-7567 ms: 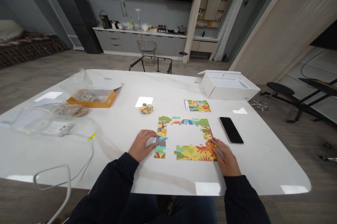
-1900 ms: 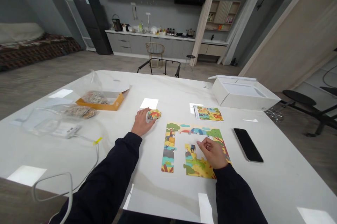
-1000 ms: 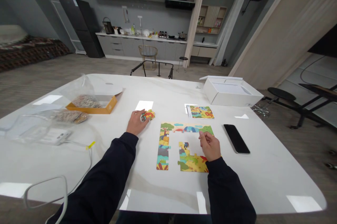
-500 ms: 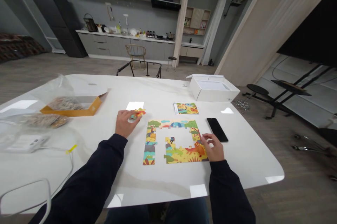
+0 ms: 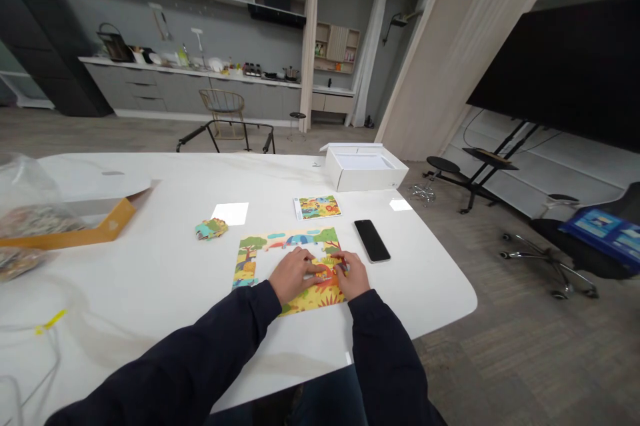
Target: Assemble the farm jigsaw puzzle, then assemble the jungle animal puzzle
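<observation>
A partly joined jigsaw puzzle with animals and trees lies on the white table, its white gap partly covered by my hands. My left hand reaches over the gap, fingers closed on a small puzzle piece beside the orange lion; the fingers hide most of that piece. At the puzzle's right edge, my right hand has its fingers bent and pressed against the joined pieces. A small pile of loose puzzle pieces rests to the left. Beyond the puzzle lies a picture card showing the same kind of scene.
A black phone lies right of the puzzle. At the far right of the table stands an open white box. An orange-sided box and plastic bags of pieces are at the left, with a white cable in front.
My left hand has moved right from the loose pieces to the puzzle's middle, leaving the pile on the table. My right hand stays by the right edge. The view has turned right.
</observation>
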The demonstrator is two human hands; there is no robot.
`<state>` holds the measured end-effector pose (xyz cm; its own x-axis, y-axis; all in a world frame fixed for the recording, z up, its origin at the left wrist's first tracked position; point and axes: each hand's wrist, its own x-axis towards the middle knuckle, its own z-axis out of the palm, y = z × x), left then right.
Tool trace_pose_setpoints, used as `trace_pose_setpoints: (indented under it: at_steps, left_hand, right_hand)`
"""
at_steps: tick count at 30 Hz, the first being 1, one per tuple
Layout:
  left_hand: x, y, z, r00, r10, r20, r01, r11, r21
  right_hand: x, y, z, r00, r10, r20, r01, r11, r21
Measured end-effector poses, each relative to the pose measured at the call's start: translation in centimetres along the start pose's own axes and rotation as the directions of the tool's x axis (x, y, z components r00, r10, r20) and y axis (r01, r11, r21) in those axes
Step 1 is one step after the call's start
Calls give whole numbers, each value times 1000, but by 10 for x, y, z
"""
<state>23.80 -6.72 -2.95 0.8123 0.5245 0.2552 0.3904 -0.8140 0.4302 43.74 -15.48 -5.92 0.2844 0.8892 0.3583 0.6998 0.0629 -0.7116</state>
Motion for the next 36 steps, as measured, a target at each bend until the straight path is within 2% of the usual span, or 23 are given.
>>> trace_pose_setpoints:
  at_steps: [5,13,20,25,28,31,33,35,36]
  left_hand:
    - [-6,2,-4,999,37,34,-39,997,61]
    - [-1,15,-9,996,8,91,-20,991,129]
    - [-4,19,-5,999,36,32,-41,984,174]
    - [-9,21,-7,999,46,2,-46,991,128]
    - [-20,0,-22,994,44,-98,-36,996,80]
    - [-44,-49,-47,955,-43,-294,55,998,34]
    - [-69,-90,-67,878,-154,-454,202,978,59]
    - [-95,-128,-85,744,-245,-622,392,914,108]
    - [-107,-144,-92,695,-270,-666,451,885,112]
  right_hand:
    - [1,2,2,999,19,-28,-18,999,34]
    - [1,-2,2,998,47,-43,-45,998,38]
    - [2,-4,2,998,31,-57,-30,999,28]
    - [2,-5,1,998,46,-39,-46,999,19]
    - [1,-4,0,998,43,-49,-42,999,32]
    - [0,0,1,995,12,-100,-5,997,73]
    - [-1,3,2,991,22,-132,-9,995,101]
    - [-3,6,4,988,53,-146,-37,993,111]
    - [-4,7,5,984,78,-162,-61,992,107]
